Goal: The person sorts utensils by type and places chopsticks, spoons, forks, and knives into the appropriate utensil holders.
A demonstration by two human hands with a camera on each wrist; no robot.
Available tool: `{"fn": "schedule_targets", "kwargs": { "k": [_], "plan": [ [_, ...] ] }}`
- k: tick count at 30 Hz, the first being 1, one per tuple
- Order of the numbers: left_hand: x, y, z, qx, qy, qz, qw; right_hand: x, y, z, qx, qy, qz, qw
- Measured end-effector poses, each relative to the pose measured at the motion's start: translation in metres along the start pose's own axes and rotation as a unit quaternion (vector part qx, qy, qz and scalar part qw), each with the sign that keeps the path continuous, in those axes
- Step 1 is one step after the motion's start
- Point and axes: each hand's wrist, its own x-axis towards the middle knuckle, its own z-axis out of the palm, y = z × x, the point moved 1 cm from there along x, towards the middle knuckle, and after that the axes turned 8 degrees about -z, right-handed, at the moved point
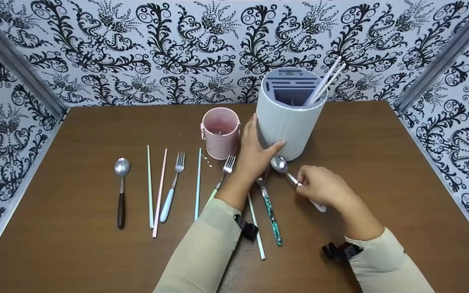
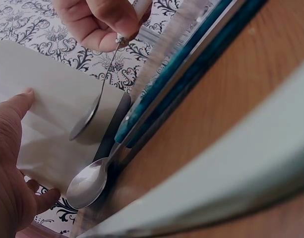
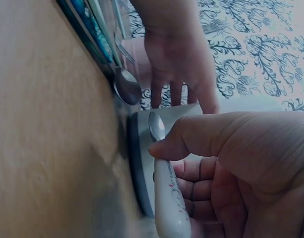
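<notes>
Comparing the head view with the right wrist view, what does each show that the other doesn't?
Only the head view shows the dark-handled spoon at the far left, the slotted top of the white holder, and the chopsticks leaning out of it. Only the right wrist view shows red marks on the handle of the white-handled spoon and the holder's dark base edge. Both show the right hand pinching that spoon, the left hand against the holder, and the teal-handled spoon.

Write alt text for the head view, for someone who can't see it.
A person's right hand pinches a spoon in front of a white holder with chopsticks in it, while the left hand rests against the holder. A pink cup stands left of it; other spoons, forks and more chopsticks lie on the table.
</notes>
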Motion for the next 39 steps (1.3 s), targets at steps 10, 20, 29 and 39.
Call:
{"fn": "schedule_targets", "kwargs": {
  "k": [10, 20, 29, 39],
  "plan": [
    [0.0, -0.001, 0.0, -0.001, 0.007, 0.001, 1.0, -0.013, 0.016, -0.026, 0.083, -0.015, -0.031, 0.996],
    [-0.001, -0.002, -0.001, 0.0, 0.007, 0.004, 1.0, -0.023, 0.027, -0.047, 0.148, -0.003, -0.078, 0.9859],
    [0.0, -0.001, -0.002, -0.004, 0.002, 0.002, 1.0, -0.025, 0.036, -0.05, 0.272, 0.058, -0.151, 0.9488],
    [0.001, 0.0, 0.001, -0.008, -0.002, -0.003, 1.0, -0.01, 0.006, -0.048, 0.517, 0.22, -0.125, 0.8176]
  ]
}}
